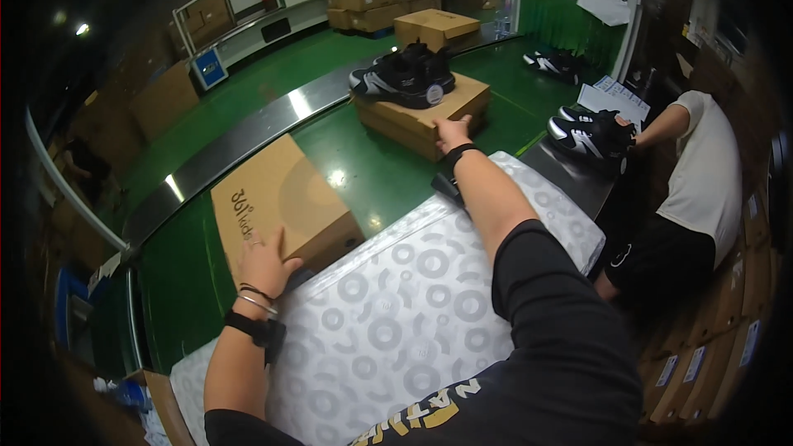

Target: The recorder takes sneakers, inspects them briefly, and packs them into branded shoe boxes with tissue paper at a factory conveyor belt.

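Observation:
A closed brown cardboard shoebox [289,190] lies on the green conveyor belt at the left. My left hand [263,263] rests on its near end, fingers spread over the lid. Farther off and to the right, a second brown shoebox [396,125] carries a pair of black sneakers [405,78] with silver-grey trim and a round white tag. My right hand [453,134] is at the near face of that box, thumb and fingers bent round its edge. A stack of white patterned wrapping paper [388,306] spreads beneath my forearms.
At the right, a co-worker in a light shirt [710,165] holds another black sneaker [591,136]. More dark sneakers [555,64] stand farther along the belt [504,74], near another carton [436,29]. A metal rail [239,144] borders the far side. Shoeboxes [702,363] are packed at lower right.

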`<action>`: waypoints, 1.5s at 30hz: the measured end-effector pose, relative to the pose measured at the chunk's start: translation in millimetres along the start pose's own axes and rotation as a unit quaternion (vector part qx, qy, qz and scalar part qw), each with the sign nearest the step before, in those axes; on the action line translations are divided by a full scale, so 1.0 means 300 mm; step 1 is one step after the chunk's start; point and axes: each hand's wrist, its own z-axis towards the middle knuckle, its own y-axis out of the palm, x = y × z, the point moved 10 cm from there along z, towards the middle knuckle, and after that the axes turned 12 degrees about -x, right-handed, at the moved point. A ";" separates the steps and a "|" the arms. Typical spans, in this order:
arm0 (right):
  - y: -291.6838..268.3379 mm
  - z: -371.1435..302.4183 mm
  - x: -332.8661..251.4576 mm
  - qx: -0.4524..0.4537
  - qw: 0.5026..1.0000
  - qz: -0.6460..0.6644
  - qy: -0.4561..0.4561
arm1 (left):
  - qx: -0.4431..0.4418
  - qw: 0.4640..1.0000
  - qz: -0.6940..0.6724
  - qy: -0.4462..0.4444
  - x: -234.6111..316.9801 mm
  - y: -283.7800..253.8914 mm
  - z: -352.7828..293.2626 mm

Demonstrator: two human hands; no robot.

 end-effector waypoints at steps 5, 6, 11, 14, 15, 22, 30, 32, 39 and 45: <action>0.279 -0.239 0.076 -0.065 0.996 0.005 0.065 | 0.037 0.995 0.052 -0.073 -0.305 -0.032 0.096; 0.362 -0.341 0.085 -0.113 0.991 0.002 0.068 | -0.018 0.997 -0.005 -0.069 -0.329 -0.028 0.113; 0.559 -0.724 -0.131 -0.326 0.870 -0.242 -0.280 | 0.098 0.956 -0.243 0.134 -0.047 -0.191 0.287; 0.640 -0.674 -0.460 -0.180 0.800 -0.372 -0.435 | 0.141 0.888 -0.361 0.249 0.073 -0.263 0.329; 0.632 -0.623 -0.518 -0.114 0.775 -0.466 -0.412 | 0.149 0.880 -0.375 0.249 0.135 -0.277 0.331; 0.718 -0.477 -0.381 -0.269 0.730 -0.548 -0.308 | 0.174 0.869 -0.436 0.158 0.087 -0.231 0.423; 0.628 -0.501 -0.532 -0.330 0.698 -0.535 -0.344 | 0.066 0.907 -0.369 0.191 0.089 -0.383 0.301; 0.675 -0.518 -0.521 -0.350 0.644 -0.543 -0.410 | 0.277 0.914 -0.173 0.239 0.133 -0.459 0.260; 0.776 -0.306 -0.349 -0.446 0.796 -0.381 -0.152 | 0.121 0.941 -0.275 0.157 0.127 -0.381 0.492; 0.735 -0.274 -0.297 -0.369 0.882 -0.291 -0.033 | 0.024 0.864 -0.496 0.084 0.067 -0.319 0.556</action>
